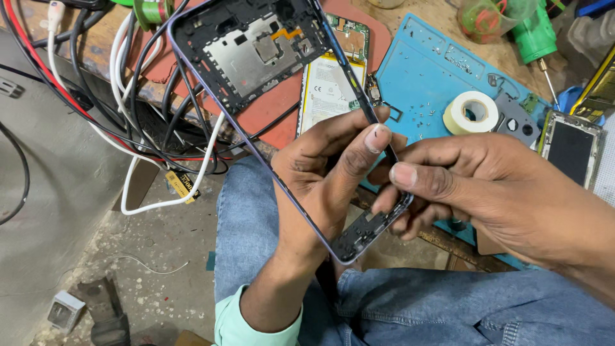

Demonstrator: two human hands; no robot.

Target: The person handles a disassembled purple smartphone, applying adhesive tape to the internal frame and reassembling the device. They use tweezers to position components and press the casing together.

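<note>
My left hand (pixel 327 173) is wrapped around the lower end of the phone frame (pixel 256 57), thumb pressed flat along its right edge, fingers curled behind it, a firm grip. My right hand (pixel 474 186) comes in from the right, thumb on top and fingertips pinching the same bottom corner of the frame, so both hands are closed on it. I see the frame held up above my lap, tilted, its upper end with the metal shield plate up over the bench and its open middle showing what lies beneath. Through that opening I make out a phone body with its battery (pixel 330 80) lying on the red mat (pixel 275 112). Just right of it sits the blue work mat (pixel 429 64), dotted with tiny screws, with a roll of white tape (pixel 472 112) on it. A tangle of black and white cables (pixel 134 96) hangs off the bench at left. My jeans (pixel 410 307) fill the bottom.
</note>
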